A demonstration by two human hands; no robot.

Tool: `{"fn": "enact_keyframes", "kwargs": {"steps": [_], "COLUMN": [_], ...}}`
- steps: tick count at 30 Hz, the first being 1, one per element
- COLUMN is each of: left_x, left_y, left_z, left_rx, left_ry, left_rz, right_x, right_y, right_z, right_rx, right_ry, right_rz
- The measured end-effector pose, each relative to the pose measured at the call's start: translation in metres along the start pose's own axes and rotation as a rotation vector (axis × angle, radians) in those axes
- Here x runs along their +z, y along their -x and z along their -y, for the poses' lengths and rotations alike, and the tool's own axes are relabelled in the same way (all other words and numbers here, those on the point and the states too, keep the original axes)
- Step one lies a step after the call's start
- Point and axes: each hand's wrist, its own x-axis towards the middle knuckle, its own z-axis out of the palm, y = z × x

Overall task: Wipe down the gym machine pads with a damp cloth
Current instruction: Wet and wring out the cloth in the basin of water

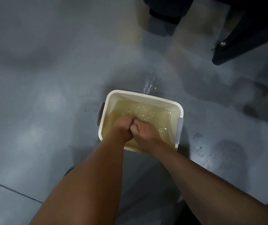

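Observation:
A white rectangular tub [143, 95] stands on the grey floor, holding cloudy yellowish water [152, 112] that ripples. Both of my hands are in the tub at its near side. My left hand [122, 127] and my right hand [144, 133] are clenched into fists and pressed together, knuckles touching. Only a small greyish bit of the cloth [133, 119] shows between the fists; the rest is hidden inside them. No machine pad is in view.
The black base of a gym machine [243, 38] crosses the top right, with another dark foot [165, 12] at the top centre. The tub has grey side handles [179, 130]. Water splashes [148, 85] mark the floor just beyond the tub.

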Motion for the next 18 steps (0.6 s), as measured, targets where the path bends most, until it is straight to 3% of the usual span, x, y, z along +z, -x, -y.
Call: {"fn": "enact_keyframes", "kwargs": {"steps": [3,5,8,11,15,18], "left_x": [0.001,-0.004,-0.005,-0.002,-0.009,-0.015], "left_y": [0.006,0.004,0.013,0.009,0.003,0.002], "left_z": [-0.001,0.006,0.006,0.005,0.002,0.000], "left_rx": [-0.060,-0.049,-0.039,-0.087,-0.076,-0.014], "left_ry": [0.100,0.137,0.135,0.156,0.128,0.076], "left_rz": [0.025,0.061,0.112,0.082,-0.037,0.015], "right_x": [0.001,0.001,0.004,0.004,-0.004,-0.004], "right_y": [-0.012,-0.020,-0.022,-0.012,0.005,0.009], "right_z": [-0.009,-0.013,-0.019,-0.009,0.014,0.024], "right_rx": [0.072,0.245,0.486,0.302,0.125,-0.018], "right_ry": [0.143,0.239,0.119,-0.052,-0.250,-0.071], "right_rz": [-0.013,-0.047,-0.106,0.154,0.012,0.023]}}
